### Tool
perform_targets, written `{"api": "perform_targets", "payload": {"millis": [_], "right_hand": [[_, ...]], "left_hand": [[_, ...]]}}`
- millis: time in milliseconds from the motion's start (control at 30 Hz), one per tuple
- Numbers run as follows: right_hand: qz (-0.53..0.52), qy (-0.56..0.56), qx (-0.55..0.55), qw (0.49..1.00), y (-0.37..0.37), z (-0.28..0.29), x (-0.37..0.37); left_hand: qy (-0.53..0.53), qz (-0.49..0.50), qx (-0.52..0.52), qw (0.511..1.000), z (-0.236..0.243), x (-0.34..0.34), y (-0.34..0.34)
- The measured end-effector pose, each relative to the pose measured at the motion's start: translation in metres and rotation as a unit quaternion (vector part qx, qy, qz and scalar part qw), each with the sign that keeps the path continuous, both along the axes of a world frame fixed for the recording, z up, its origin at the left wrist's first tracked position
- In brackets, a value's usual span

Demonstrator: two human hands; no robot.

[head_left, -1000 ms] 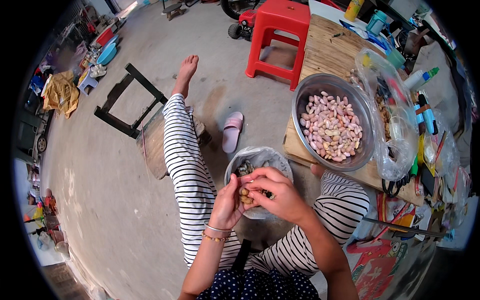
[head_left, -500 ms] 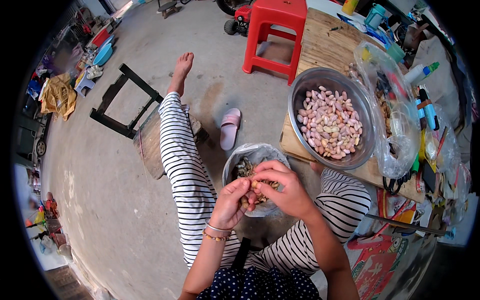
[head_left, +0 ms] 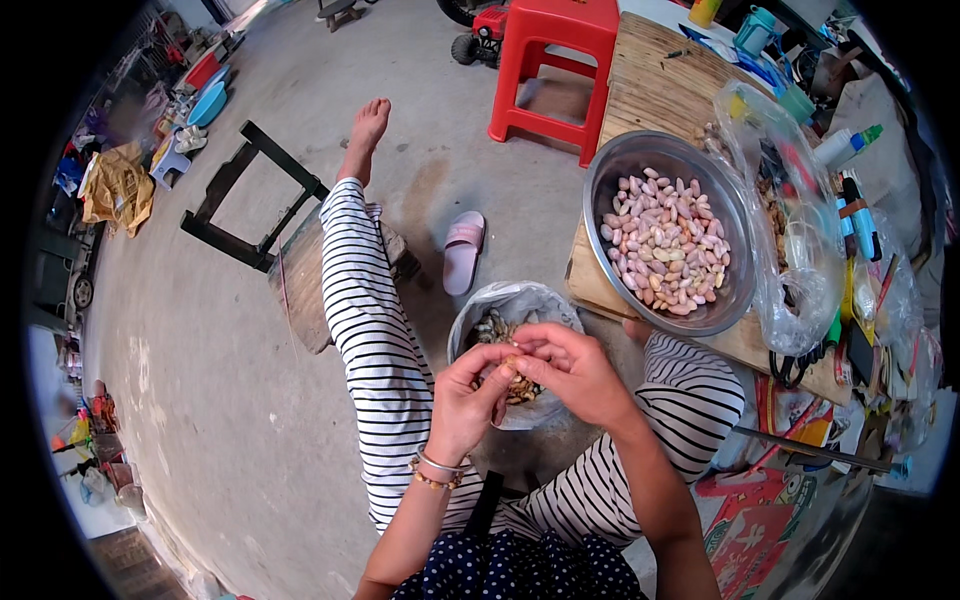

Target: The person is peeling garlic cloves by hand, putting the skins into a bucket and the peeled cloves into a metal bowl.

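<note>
My left hand [head_left: 468,392] and my right hand [head_left: 575,372] meet fingertip to fingertip over a lined bin. Pinched between them is a small tan peanut [head_left: 513,362], mostly covered by the fingers. The bin's pale plastic liner [head_left: 540,412] surrounds broken peanut shells [head_left: 522,388] beneath the hands. To the right, a steel bowl [head_left: 738,275] holds many shelled pink peanuts [head_left: 668,240], apart from both hands. A silver bangle and a beaded bracelet [head_left: 436,473] circle my left wrist.
The bowl rests on a wooden table [head_left: 650,70] beside a clear plastic bag [head_left: 800,230] with unshelled peanuts. A red stool [head_left: 560,20] stands beyond. A pink slipper [head_left: 461,262] lies on the floor; my left leg rests across a wooden chair [head_left: 305,290].
My fingertips have closed in together over the peanut, and my left hand has turned so its curled fingers and the peanuts seen in them are now hidden. The view has shifted slightly.
</note>
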State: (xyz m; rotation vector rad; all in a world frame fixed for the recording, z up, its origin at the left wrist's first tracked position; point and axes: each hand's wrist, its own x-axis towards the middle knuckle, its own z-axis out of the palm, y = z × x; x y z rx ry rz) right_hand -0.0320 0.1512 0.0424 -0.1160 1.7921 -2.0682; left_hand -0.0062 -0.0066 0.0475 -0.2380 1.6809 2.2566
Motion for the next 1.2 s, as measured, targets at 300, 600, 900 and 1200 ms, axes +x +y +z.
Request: {"api": "perform_targets", "payload": {"millis": [300,600,900,1200], "right_hand": [[0.017,-0.055,0.009,0.998,0.000,0.006,-0.001],[-0.029,-0.116,-0.073,0.990,-0.004,-0.002,-0.001],[-0.055,-0.144,-0.100,0.983,-0.008,-0.003,0.000],[-0.030,-0.154,-0.158,0.975,-0.006,0.003,0.001]], "left_hand": [[0.131,0.062,-0.177,0.973,0.002,0.000,0.009],[0.167,0.087,-0.209,0.960,-0.003,0.003,0.016],[0.091,0.123,-0.105,0.983,0.001,0.006,0.022],[-0.028,0.147,0.126,0.981,-0.007,0.005,0.020]]}}
